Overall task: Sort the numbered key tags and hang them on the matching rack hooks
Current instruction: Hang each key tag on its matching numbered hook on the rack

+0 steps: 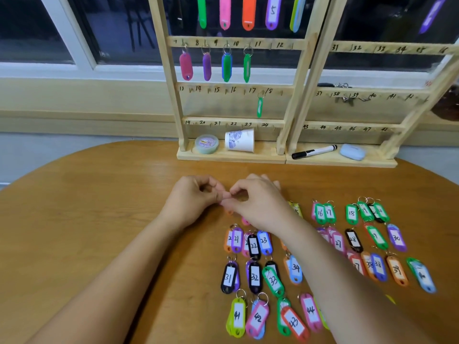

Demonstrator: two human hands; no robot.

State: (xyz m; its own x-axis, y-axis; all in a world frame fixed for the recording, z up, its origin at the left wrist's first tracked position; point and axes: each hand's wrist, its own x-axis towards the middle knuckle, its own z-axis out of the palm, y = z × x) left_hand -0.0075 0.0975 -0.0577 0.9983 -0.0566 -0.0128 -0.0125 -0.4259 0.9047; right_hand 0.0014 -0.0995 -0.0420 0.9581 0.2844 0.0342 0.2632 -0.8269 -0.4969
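Numbered key tags lie in rows on the right half of the wooden table (99, 207), among them tag 21 (236, 240), tag 31 (228, 276), tag 41 (238, 316) and tag 18 (351, 214). My left hand (191, 197) and right hand (258, 202) meet above the top row, fingertips pinching a small key tag that is mostly hidden. Behind stands the left rack (236, 42), with tags on its top row and on hooks 7 to 10, for example a pink one (186, 66). A green tag (259, 107) hangs near 17 and 18. The right rack (372, 91) is numbered from 31 up.
On the rack bases lie a tipped paper cup (240, 140), a round tin (206, 144), a black marker (314, 151) and a pale blue case (352, 151). Metal keys (347, 98) hang by hook 39. Dark windows are behind the racks.
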